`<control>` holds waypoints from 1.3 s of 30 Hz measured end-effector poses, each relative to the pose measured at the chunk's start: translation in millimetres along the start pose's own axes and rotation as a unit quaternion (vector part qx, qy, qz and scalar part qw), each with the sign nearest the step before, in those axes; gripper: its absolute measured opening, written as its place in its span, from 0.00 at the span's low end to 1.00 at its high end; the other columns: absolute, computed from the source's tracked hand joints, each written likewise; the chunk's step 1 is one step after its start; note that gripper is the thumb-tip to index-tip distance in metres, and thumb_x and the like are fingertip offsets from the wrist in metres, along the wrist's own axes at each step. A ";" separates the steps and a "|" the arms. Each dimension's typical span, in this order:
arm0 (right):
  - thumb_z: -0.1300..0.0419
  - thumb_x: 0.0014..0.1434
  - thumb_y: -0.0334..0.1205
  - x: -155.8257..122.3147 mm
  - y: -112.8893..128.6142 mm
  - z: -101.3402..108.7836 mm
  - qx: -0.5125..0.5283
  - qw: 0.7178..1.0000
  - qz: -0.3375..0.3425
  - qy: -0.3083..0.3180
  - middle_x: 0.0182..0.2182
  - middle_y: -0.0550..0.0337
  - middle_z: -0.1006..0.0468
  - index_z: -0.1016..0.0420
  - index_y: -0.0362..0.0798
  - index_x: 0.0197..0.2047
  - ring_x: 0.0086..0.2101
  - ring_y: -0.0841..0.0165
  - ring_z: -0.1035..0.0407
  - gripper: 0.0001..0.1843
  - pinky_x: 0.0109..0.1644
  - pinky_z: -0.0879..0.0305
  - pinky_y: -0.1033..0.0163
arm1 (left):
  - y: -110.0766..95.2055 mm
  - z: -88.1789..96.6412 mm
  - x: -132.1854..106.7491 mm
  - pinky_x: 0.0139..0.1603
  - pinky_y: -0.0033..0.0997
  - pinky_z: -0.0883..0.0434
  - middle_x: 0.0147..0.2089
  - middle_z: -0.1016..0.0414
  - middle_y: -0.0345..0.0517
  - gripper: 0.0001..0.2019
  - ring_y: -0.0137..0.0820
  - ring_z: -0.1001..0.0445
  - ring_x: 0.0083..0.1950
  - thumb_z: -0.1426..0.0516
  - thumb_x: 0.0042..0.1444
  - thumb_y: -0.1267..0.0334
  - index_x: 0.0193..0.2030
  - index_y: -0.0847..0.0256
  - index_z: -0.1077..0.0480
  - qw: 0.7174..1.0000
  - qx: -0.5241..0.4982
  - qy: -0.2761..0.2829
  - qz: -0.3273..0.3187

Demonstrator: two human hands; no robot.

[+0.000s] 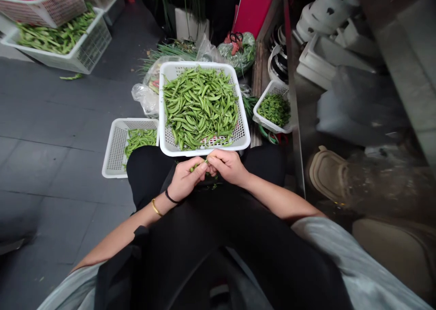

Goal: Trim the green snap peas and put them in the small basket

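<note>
My left hand (189, 174) is closed around green pea pods (193, 167), just over my lap. Right against it, my right hand (227, 165) pinches the end of a pod between thumb and forefinger. Both hands meet at the near rim of a white perforated basket (244, 139), which is heaped with pea pods (200, 105). To the left and lower stands a smaller white basket (114, 148) with some pods (141, 138) in it. A few green scraps (214, 186) lie on the dark apron below my fingers.
On the right, a small basket (264, 117) holds green trimmings beside a metal shelf edge (299, 164). Behind lie plastic bags, long green stalks and red-handled scissors (235, 42). Stacked vegetable baskets (90, 51) stand far left. Another person's dark-clothed legs (221, 14) are opposite.
</note>
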State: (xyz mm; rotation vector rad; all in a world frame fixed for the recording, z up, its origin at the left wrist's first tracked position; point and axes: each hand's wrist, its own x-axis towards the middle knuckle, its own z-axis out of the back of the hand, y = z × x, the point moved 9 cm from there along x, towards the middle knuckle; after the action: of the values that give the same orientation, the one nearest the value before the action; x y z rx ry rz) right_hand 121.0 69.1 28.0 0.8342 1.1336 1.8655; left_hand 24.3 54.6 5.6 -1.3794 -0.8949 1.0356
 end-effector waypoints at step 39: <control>0.47 0.61 0.50 77.4 -150.2 21.2 -0.466 0.790 -0.257 0.304 0.54 0.42 0.31 0.34 0.47 0.60 0.48 0.55 0.31 0.26 0.48 0.36 0.56 | 42.6 25.5 14.0 0.11 0.16 0.48 0.21 0.35 0.38 0.06 0.20 0.40 0.15 0.38 0.48 0.67 0.29 0.64 0.33 0.906 -0.405 0.016 0.121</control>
State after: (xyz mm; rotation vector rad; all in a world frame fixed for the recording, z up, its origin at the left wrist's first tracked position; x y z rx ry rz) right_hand 144.0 189.0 -90.7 -0.6264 0.5143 1.8917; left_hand 2.6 73.0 -37.4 -2.2401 -1.2198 0.8361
